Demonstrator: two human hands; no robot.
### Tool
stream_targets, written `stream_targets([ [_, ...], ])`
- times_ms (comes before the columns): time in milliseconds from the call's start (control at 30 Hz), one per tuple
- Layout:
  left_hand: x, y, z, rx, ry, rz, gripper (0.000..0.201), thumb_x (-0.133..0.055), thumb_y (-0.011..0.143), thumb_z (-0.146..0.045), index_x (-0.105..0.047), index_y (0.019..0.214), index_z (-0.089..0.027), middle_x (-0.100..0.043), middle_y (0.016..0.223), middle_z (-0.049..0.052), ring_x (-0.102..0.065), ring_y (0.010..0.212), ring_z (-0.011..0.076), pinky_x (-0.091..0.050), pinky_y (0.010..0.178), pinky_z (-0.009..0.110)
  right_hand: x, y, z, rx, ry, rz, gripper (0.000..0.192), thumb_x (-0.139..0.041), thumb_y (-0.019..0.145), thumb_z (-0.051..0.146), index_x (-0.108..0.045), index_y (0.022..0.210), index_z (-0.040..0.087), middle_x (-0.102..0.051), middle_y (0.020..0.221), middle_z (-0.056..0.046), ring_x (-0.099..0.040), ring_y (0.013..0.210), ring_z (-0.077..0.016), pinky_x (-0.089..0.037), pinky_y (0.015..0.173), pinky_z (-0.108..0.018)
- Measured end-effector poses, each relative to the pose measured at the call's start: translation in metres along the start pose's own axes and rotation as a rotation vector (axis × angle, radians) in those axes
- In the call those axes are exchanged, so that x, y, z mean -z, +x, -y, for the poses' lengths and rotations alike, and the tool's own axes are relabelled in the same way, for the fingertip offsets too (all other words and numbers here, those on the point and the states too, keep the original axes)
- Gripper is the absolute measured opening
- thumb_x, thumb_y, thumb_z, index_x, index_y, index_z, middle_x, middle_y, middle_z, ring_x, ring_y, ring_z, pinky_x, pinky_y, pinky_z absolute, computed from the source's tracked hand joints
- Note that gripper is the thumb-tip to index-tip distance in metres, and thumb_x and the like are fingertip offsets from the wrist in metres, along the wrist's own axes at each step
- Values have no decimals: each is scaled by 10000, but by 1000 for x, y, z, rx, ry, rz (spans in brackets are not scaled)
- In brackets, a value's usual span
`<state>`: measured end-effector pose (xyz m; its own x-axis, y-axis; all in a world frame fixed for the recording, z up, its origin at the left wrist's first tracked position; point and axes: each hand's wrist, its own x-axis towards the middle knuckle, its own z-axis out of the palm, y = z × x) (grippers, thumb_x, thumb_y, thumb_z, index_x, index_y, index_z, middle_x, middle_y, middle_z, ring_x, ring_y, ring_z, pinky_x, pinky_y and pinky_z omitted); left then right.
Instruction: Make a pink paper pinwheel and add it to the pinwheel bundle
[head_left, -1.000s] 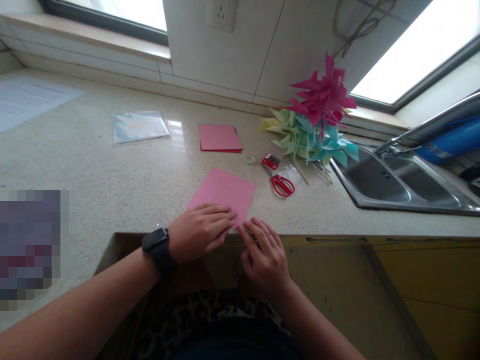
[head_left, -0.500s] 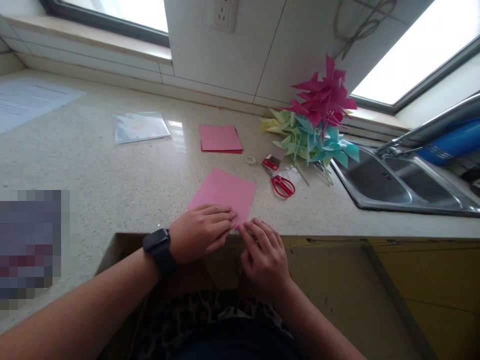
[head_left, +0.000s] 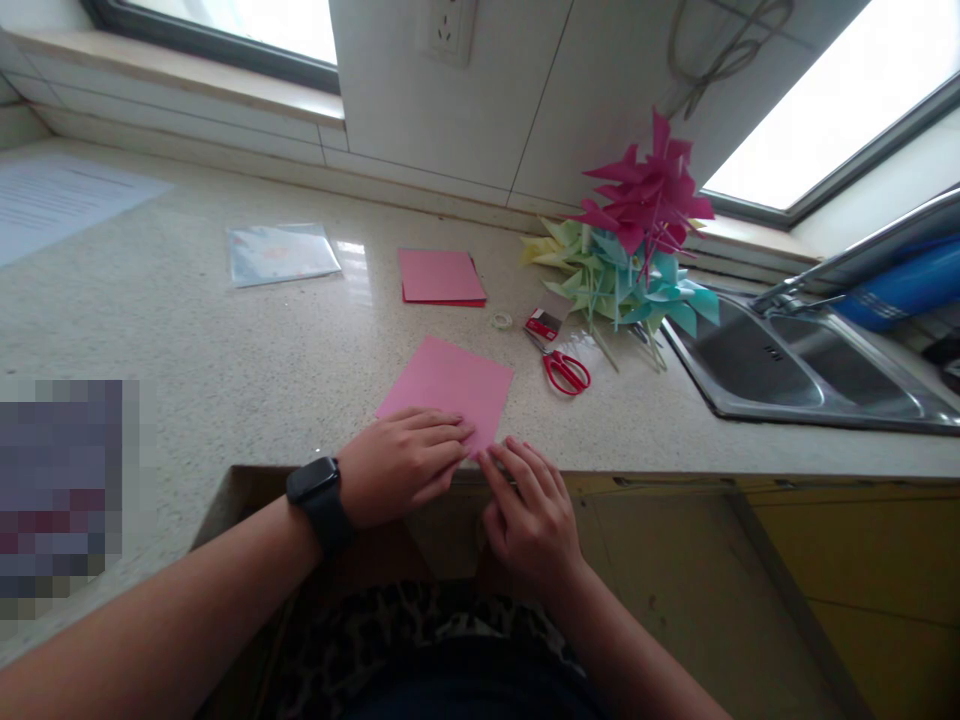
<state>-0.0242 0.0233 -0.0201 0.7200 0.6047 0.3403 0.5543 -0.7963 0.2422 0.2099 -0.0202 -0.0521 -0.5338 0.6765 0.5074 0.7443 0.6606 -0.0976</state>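
Pink paper sheet (head_left: 454,385) lies cornerwise at the near edge of the surface (head_left: 645,435) — left hand (head_left: 409,460) flat across its near part, right hand (head_left: 529,505) at the near corner, pinching or merely touching, cannot tell — red-handled scissors (head_left: 553,360) to the right, paper stack (head_left: 441,275) beyond.

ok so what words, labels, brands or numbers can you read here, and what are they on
No text is legible.
Printed sheet: lines of print, too small and blurred.
Small red packet: any marking is too small.
Clear sleeve: glare and blur, nothing readable.
Watch: dark screen, nothing readable.
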Motion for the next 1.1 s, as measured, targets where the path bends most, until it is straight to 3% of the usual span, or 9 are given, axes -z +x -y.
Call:
stream_targets([
  [367,-1,-1,0,2,1,-17,284,-519,975,-255,-648,1217,-180,-664,1338,88,-609,1252,242,-486,1070,435,0,4,3,-28,-18,1,487,-558,841,112,-627,1321,153,-660,1257,-124,-555,1239,-304,-460,1060,-509],
  [1100,0,0,0,-2,5,-27,251,-501,982,-255,-677,1142,-177,-676,1322,77,-625,1227,239,-495,1055,426,2,-3,-4,20,82,-21,509,-528,825,65,-598,1327,117,-633,1333,-142,-510,1330,-294,-440,1115,-524],
])
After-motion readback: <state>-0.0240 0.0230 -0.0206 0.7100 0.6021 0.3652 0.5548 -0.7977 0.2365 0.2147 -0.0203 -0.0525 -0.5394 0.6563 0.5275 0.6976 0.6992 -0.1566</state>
